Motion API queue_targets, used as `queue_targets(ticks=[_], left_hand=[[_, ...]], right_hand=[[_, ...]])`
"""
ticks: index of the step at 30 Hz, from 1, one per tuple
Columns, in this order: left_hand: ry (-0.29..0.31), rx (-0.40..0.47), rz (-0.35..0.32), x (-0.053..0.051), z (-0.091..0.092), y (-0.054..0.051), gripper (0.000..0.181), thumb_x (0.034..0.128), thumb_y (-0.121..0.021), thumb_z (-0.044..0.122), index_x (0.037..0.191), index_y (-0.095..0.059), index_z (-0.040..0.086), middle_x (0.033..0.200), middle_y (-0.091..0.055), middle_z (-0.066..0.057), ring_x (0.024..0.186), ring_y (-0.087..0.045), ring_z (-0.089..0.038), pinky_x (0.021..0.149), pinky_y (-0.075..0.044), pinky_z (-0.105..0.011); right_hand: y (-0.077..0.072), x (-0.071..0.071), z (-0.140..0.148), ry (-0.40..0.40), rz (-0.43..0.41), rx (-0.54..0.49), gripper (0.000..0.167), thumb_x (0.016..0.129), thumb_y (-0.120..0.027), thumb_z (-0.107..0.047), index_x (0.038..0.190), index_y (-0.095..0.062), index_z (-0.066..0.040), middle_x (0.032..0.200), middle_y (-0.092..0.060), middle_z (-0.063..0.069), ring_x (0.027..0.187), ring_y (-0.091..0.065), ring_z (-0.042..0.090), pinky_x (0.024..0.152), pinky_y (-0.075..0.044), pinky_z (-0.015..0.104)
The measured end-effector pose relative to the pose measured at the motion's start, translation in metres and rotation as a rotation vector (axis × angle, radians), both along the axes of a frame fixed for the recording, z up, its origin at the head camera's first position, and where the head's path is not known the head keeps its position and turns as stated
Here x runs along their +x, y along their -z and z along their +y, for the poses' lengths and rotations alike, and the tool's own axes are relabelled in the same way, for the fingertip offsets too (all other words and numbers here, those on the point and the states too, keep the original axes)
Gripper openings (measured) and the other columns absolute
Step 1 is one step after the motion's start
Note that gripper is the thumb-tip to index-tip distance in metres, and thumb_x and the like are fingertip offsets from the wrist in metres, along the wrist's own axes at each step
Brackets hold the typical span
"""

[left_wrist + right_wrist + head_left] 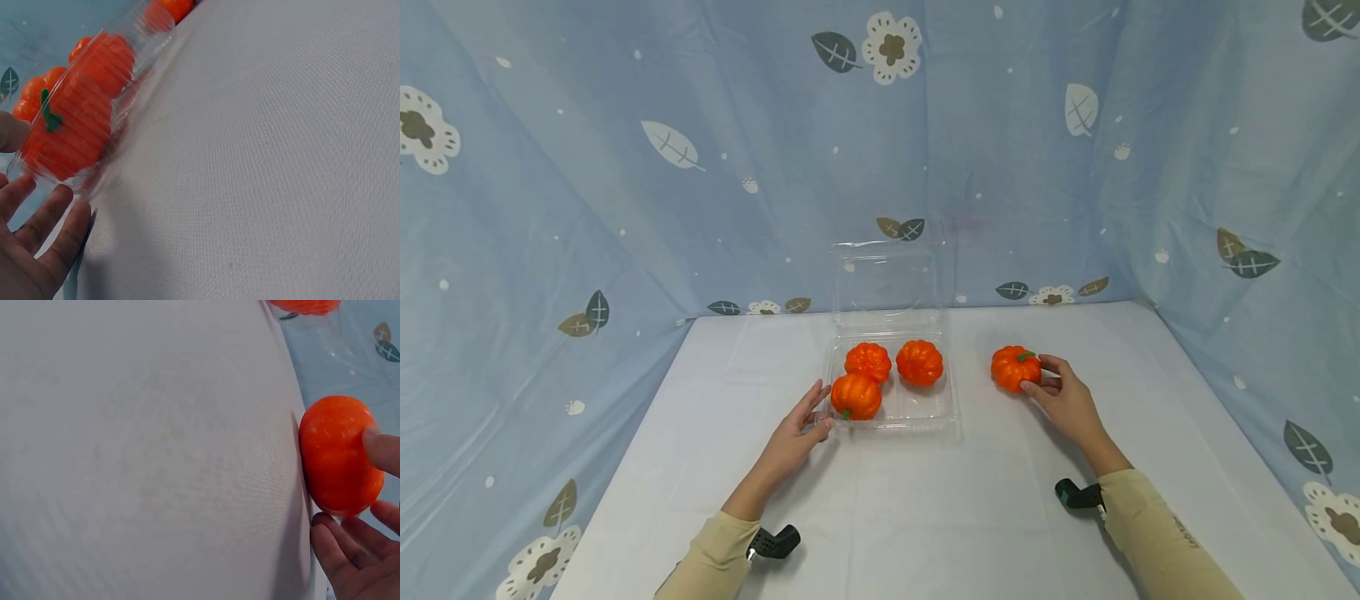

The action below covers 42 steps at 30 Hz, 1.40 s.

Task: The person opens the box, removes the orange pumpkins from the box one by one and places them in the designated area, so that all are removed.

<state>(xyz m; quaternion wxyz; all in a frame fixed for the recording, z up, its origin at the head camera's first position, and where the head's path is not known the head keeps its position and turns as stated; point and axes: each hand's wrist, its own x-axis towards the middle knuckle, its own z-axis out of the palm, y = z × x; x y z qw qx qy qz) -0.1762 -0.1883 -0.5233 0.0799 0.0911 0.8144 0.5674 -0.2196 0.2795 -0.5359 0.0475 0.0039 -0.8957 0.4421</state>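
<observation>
An open clear plastic clamshell box (917,404) stands on the table with three small orange toy pumpkins in it. One pumpkin (856,397) lies at the front left with its green stem toward me, another (868,362) behind it, the third (920,363) at the back right. My left hand (793,435) rests at the box's front left corner, fingers fairly straight along its side and thumb near the front edge. To the right of the box, my right hand (1066,402) holds a fourth pumpkin (337,456) at its right side, between thumb and fingers.
The box's clear lid (886,283) stands raised at the back, in front of a blue curtain (760,167) with leaf and flower prints. A white cloth covers the table (925,517). Black wrist cameras sit near both sleeves.
</observation>
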Motion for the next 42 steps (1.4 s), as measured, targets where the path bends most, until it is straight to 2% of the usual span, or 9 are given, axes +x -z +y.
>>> queue_targets(ticks=[9, 15, 17, 19, 24, 26, 27, 32, 42], left_hand=[[-0.009, -0.027, -0.007, 0.0, 0.0, 0.001, 0.073, 0.1031, -0.061, 0.015, 0.164, -0.02, 0.012, 0.165, -0.032, -0.008, 0.136, -0.05, -0.035, 0.094, -0.056, -0.033], [-0.008, -0.021, -0.012, 0.0, 0.001, 0.0, 0.073, 0.1033, -0.061, 0.014, 0.164, -0.019, 0.012, 0.165, -0.031, -0.008, 0.136, -0.05, -0.035, 0.095, -0.056, -0.036], [-0.009, -0.02, -0.014, 0.0, 0.001, 0.0, 0.073, 0.1034, -0.061, 0.014, 0.164, -0.019, 0.013, 0.165, -0.031, -0.008, 0.136, -0.05, -0.035, 0.095, -0.055, -0.035], [-0.002, -0.02, -0.023, 0.004, 0.004, -0.01, 0.073, 0.1031, -0.06, 0.012, 0.163, -0.019, 0.01, 0.165, -0.031, -0.011, 0.135, -0.05, -0.037, 0.094, -0.055, -0.033], [-0.006, -0.03, -0.026, 0.004, 0.004, -0.012, 0.074, 0.1029, -0.061, 0.012, 0.163, -0.018, 0.008, 0.164, -0.031, -0.012, 0.135, -0.05, -0.037, 0.094, -0.055, -0.033], [-0.014, -0.034, -0.016, 0.0, 0.002, -0.002, 0.074, 0.1031, -0.061, 0.014, 0.164, -0.018, 0.011, 0.165, -0.032, -0.009, 0.135, -0.05, -0.035, 0.095, -0.055, -0.035], [-0.017, -0.034, -0.013, 0.0, 0.002, -0.001, 0.074, 0.1029, -0.061, 0.015, 0.164, -0.019, 0.012, 0.165, -0.032, -0.008, 0.135, -0.05, -0.035, 0.095, -0.055, -0.034], [-0.025, -0.03, -0.026, 0.0, 0.002, -0.001, 0.073, 0.1027, -0.061, 0.014, 0.164, -0.02, 0.013, 0.164, -0.033, -0.005, 0.135, -0.051, -0.033, 0.094, -0.055, -0.033], [-0.016, -0.037, -0.006, 0.001, 0.002, -0.003, 0.073, 0.1028, -0.06, 0.013, 0.164, -0.02, 0.011, 0.164, -0.033, -0.009, 0.133, -0.052, -0.035, 0.093, -0.056, -0.033]], right_hand=[[-0.003, 0.003, -0.002, 0.037, 0.117, -0.021, 0.069, 0.097, -0.072, -0.024, 0.149, -0.038, 0.005, 0.148, -0.043, 0.028, 0.125, -0.053, 0.045, 0.103, -0.046, 0.057], [-0.006, 0.007, -0.006, 0.07, 0.16, -0.003, 0.063, 0.096, -0.072, -0.02, 0.146, -0.043, 0.005, 0.142, -0.046, 0.027, 0.12, -0.054, 0.043, 0.1, -0.049, 0.056], [-0.006, 0.009, -0.006, 0.075, 0.179, 0.01, 0.061, 0.096, -0.073, -0.021, 0.145, -0.045, 0.004, 0.139, -0.048, 0.025, 0.118, -0.055, 0.041, 0.098, -0.051, 0.053], [-0.005, 0.01, -0.006, 0.08, 0.197, 0.02, 0.06, 0.096, -0.073, -0.022, 0.144, -0.046, 0.002, 0.136, -0.05, 0.024, 0.116, -0.056, 0.039, 0.097, -0.053, 0.039], [-0.006, 0.014, -0.009, 0.091, 0.263, 0.05, 0.051, 0.095, -0.074, -0.019, 0.138, -0.053, 0.002, 0.125, -0.054, 0.021, 0.108, -0.058, 0.035, 0.084, -0.045, 0.011], [-0.009, 0.015, -0.011, 0.092, 0.298, 0.063, 0.045, 0.095, -0.074, -0.015, 0.133, -0.056, 0.003, 0.118, -0.057, 0.02, 0.103, -0.06, 0.033, 0.082, -0.045, 0.01], [-0.01, 0.015, -0.013, 0.091, 0.313, 0.07, 0.042, 0.094, -0.074, -0.013, 0.13, -0.058, 0.003, 0.115, -0.059, 0.019, 0.1, -0.061, 0.032, 0.08, -0.046, 0.01], [-0.015, 0.016, -0.02, 0.059, 0.356, 0.065, 0.029, 0.095, -0.073, -0.009, 0.12, -0.064, 0.003, 0.104, -0.064, 0.015, 0.091, -0.064, 0.029, 0.075, -0.047, 0.01], [-0.018, 0.014, -0.038, -0.029, 0.367, 0.039, 0.026, 0.094, -0.074, -0.009, 0.116, -0.065, 0.002, 0.099, -0.067, 0.012, 0.088, -0.065, 0.025, 0.073, -0.048, 0.009]])
